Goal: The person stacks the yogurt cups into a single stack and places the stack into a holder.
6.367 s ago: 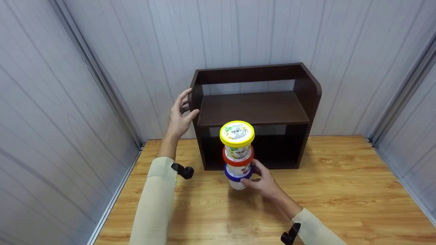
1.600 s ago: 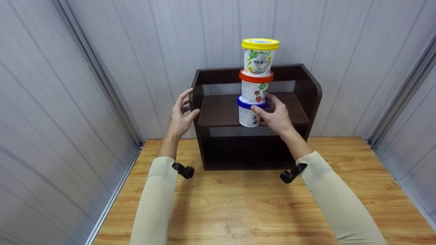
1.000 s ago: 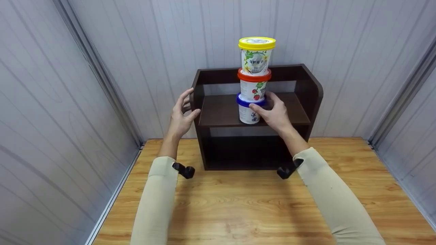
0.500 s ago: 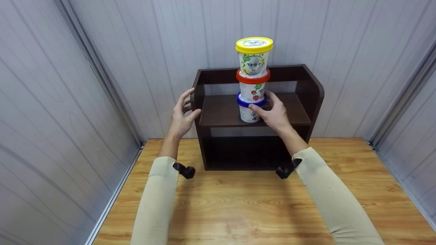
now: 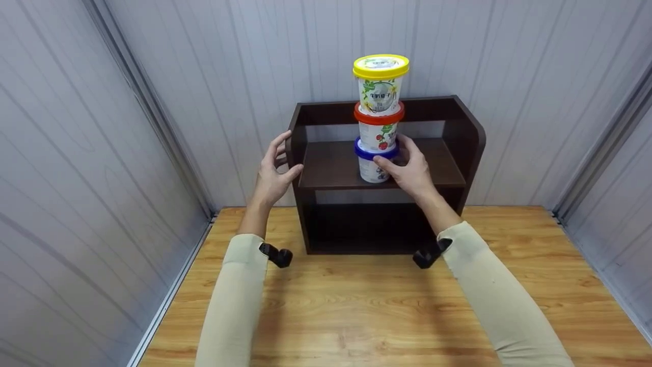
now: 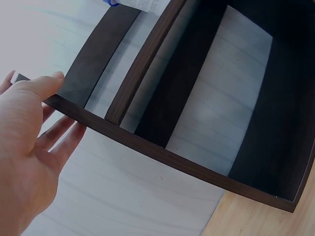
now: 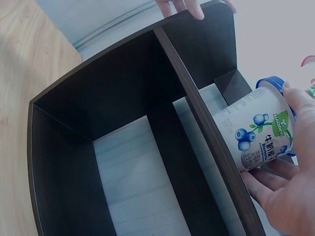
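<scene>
My left hand grips the left side panel of a dark brown shelf unit, the thumb on its inner face and fingers round the outside, as the left wrist view shows. At the upper board's front edge stand three stacked tubs. My right hand holds the bottom one, a white tub with a blue lid and blueberry print, thumb near its rim. Above it come a red-lidded tub with strawberry print and a yellow-lidded tub on top. The stack is close to upright.
Below the upper board is a dark lower compartment. The unit stands on a wood-grain table against a pale panelled wall. Side walls rise at left and right. A black wrist camera sits on each sleeve.
From in front of the lower compartment, the right hand has raised the tub stack to the upper board, then shifted it slightly left and inward. The left hand keeps its grip on the panel.
</scene>
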`<action>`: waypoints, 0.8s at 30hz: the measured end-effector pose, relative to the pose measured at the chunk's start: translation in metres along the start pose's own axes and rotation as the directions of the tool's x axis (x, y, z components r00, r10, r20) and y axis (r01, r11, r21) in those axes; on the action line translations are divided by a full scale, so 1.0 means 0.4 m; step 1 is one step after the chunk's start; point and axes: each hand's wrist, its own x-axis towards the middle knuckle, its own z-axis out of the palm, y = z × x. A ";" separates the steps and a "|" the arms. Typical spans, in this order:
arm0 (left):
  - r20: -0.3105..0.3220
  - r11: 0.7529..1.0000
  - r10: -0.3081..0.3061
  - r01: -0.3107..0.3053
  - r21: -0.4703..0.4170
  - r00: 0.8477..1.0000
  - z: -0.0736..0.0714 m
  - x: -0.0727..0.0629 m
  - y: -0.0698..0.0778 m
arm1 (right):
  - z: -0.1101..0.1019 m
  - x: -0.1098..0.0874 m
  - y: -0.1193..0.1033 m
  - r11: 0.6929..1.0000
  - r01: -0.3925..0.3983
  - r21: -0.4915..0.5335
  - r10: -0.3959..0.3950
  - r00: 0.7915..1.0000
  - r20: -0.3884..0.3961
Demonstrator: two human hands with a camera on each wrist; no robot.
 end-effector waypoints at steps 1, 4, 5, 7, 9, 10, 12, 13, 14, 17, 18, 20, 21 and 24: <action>-0.001 1.000 -0.002 0.002 0.006 1.000 0.000 0.000 0.001 | 0.000 -0.001 0.001 1.000 0.008 0.010 -0.008 1.000 -0.001; 0.001 1.000 -0.007 0.007 0.019 1.000 0.001 -0.002 0.003 | -0.002 -0.005 0.005 0.999 0.035 0.040 -0.035 0.999 -0.001; 0.000 1.000 -0.007 0.007 0.025 1.000 0.002 -0.003 0.003 | -0.003 -0.007 0.006 0.998 0.044 0.048 -0.044 0.999 0.000; -0.004 0.999 -0.008 0.008 0.035 1.000 0.003 -0.004 0.005 | -0.006 -0.011 0.008 0.997 0.055 0.062 -0.055 0.998 0.000; -0.011 0.999 -0.007 0.008 0.045 1.000 0.004 -0.005 0.006 | -0.011 -0.017 0.009 0.996 0.057 0.068 -0.058 0.998 0.004; -0.015 0.999 -0.007 0.008 0.047 1.000 0.004 -0.006 0.006 | -0.013 -0.020 0.009 0.996 0.058 0.072 -0.058 0.998 0.005; -0.026 0.999 -0.004 0.005 0.054 1.000 0.005 -0.007 0.006 | -0.020 -0.025 0.011 0.996 0.060 0.071 -0.060 0.998 0.002; -0.033 0.998 -0.001 0.003 0.055 0.999 0.007 -0.008 0.006 | -0.025 -0.028 0.011 0.996 0.063 0.070 -0.063 0.998 0.002; -0.039 0.998 0.002 0.000 0.055 0.999 0.008 -0.009 0.006 | -0.031 -0.031 0.011 0.995 0.066 0.070 -0.067 0.998 -0.001; -0.060 0.999 0.017 -0.014 0.053 0.998 0.011 -0.013 0.007 | -0.046 -0.038 0.012 0.995 0.077 0.066 -0.076 0.997 -0.009; -0.068 0.999 0.022 -0.019 0.050 0.997 0.011 -0.015 0.007 | -0.051 -0.040 0.013 0.995 0.078 0.060 -0.078 0.997 -0.011; -0.080 0.999 0.030 -0.027 0.044 0.996 0.012 -0.019 0.008 | -0.060 -0.046 0.014 0.996 0.080 0.048 -0.079 0.997 -0.017; -0.086 0.999 0.034 -0.030 0.041 0.996 0.012 -0.022 0.008 | -0.065 -0.049 0.015 0.996 0.082 0.039 -0.081 0.997 -0.021; -0.094 0.999 0.039 -0.035 0.037 0.995 0.012 -0.031 0.008 | -0.078 -0.060 0.020 0.995 0.095 0.020 -0.094 0.995 -0.035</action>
